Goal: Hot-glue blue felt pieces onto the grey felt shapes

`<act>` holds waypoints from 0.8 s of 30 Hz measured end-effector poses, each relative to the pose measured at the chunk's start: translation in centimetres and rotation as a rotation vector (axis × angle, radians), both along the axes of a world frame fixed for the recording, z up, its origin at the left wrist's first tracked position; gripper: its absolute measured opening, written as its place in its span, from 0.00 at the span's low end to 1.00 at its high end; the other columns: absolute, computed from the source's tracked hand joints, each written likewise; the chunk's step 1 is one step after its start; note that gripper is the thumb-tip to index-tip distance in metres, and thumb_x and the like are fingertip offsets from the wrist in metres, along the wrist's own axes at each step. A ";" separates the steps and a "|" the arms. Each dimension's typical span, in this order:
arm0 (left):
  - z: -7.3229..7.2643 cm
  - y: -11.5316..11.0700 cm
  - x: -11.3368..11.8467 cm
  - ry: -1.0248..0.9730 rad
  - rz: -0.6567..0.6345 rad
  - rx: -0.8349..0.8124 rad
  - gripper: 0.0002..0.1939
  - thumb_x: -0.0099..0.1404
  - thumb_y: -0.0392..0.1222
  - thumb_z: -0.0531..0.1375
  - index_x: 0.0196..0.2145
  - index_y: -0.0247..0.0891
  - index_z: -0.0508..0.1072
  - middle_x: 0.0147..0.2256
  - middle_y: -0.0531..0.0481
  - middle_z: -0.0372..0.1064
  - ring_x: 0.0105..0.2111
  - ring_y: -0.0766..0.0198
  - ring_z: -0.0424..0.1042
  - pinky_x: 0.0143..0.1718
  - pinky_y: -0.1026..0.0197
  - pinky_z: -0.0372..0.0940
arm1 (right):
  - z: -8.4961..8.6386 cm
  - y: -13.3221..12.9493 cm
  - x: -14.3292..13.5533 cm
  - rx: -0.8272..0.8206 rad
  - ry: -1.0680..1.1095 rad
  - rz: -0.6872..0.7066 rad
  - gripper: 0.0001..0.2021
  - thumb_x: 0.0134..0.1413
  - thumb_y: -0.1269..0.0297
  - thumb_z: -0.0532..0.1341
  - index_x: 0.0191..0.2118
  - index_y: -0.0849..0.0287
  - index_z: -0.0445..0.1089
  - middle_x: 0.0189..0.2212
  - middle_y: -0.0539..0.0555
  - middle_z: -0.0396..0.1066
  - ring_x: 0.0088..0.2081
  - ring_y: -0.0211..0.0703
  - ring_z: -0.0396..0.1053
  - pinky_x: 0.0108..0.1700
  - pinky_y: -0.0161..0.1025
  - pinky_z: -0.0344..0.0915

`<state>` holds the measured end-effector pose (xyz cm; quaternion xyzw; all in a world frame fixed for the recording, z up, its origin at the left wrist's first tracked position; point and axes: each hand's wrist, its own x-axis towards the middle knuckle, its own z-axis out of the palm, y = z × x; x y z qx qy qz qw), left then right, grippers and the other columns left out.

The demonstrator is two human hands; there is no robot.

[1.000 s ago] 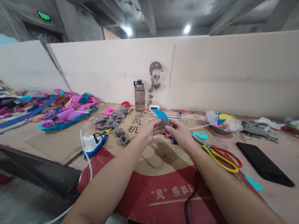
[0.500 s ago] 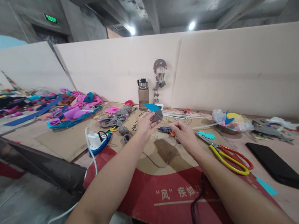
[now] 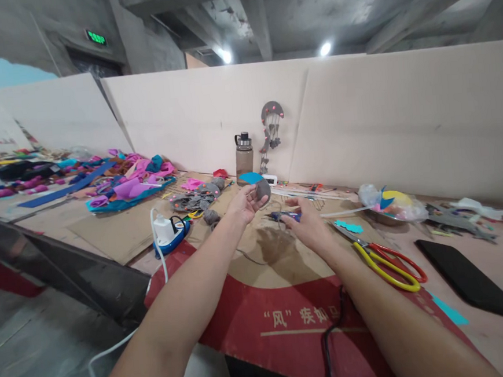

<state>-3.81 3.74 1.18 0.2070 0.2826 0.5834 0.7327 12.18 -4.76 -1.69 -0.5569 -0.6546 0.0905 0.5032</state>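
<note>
My left hand [image 3: 245, 205] is closed on a round grey felt piece [image 3: 263, 192], pinching it by its left side. A blue felt piece [image 3: 250, 178] shows at its upper edge. My right hand [image 3: 305, 222] has its fingers and thumb apart, beside a dark blue glue gun [image 3: 292, 215] that lies on the cardboard. The thumb overlaps the gun's body; whether it touches is unclear. A whitish glue stick [image 3: 344, 212] extends to the right behind that hand. Grey yarn [image 3: 252, 259] trails over the cardboard below my hands.
Scissors [image 3: 386, 265] with red and yellow handles and a black phone [image 3: 470, 279] lie at right. A bottle [image 3: 244, 160] stands by the partition. Left are a power strip [image 3: 172, 238], grey felt pieces [image 3: 195, 197] and colourful cloth [image 3: 136, 186]. A bowl [image 3: 388, 218] holds scraps.
The fingers of my right hand have spread from a closed pinch. My left hand has tilted the felt pieces slightly. The glue gun stays about where it was.
</note>
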 end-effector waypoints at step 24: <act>0.8 -0.6 0.0 -0.024 0.031 0.120 0.02 0.61 0.31 0.60 0.31 0.33 0.72 0.27 0.47 0.75 0.25 0.66 0.74 0.33 0.61 0.74 | 0.9 0.2 1.0 -0.289 0.277 0.038 0.07 0.50 0.63 0.61 0.25 0.56 0.65 0.19 0.48 0.69 0.21 0.37 0.63 0.26 0.36 0.58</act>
